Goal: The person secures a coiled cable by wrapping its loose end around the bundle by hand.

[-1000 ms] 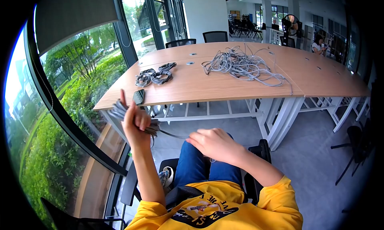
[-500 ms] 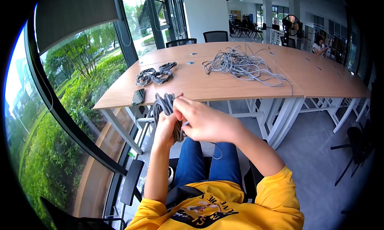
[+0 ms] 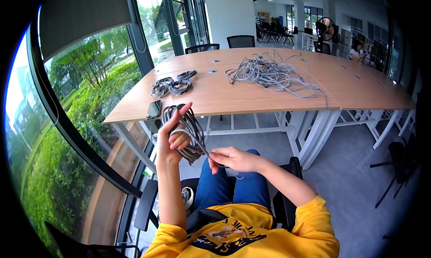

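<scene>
A coiled grey cable (image 3: 194, 137) hangs in front of the table edge, over my lap. My left hand (image 3: 173, 134) grips the coil, its fingers curled through the loops and one digit pointing up. Lower and to the right, my right hand (image 3: 231, 159) pinches the cable's running end, which stretches from the coil. A short loose length dangles below the right hand, over the jeans. Beyond the hands, a tangled heap of grey cable (image 3: 269, 74) lies on the table (image 3: 215, 103). To its left rest several tied cable bundles (image 3: 173, 85).
A phone (image 3: 154, 109) lies near the table's left front edge. Black chairs (image 3: 241, 41) stand on the far side. Tall windows (image 3: 90, 78) run along the left. A person (image 3: 357, 54) is in the background at right, near a fan (image 3: 326, 29).
My right hand has moved down and right, away from the coil, drawing the cable end out. My left hand has shifted slightly left and turned, so the loops show more.
</scene>
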